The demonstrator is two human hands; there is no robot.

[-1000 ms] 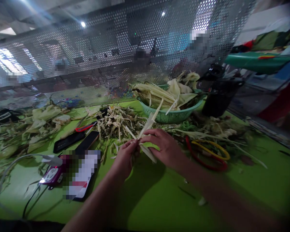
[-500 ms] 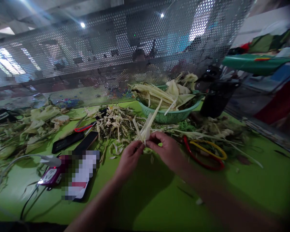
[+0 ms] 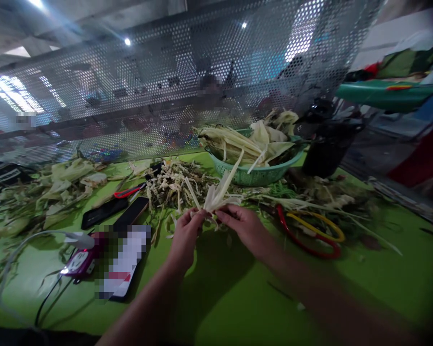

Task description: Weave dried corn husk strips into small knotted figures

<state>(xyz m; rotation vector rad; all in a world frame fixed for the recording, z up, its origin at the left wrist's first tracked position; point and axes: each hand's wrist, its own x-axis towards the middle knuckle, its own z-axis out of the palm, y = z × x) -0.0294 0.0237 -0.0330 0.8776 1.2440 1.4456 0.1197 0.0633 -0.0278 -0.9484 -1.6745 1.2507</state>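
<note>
While left hand [image 3: 184, 235] and right hand [image 3: 243, 226] pinch husk strips [image 3: 216, 194] at frame centre, I judge: keep bundle base tight above worktop [image 3: 238, 307], ends level.

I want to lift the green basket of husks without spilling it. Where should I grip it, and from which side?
Judging by its pose, grip the green basket by its rim, best with both hands at opposite sides, coming from the near side. The rim there is bare, while the husks heap high and hang over the left edge, and a black container crowds its right.
</note>
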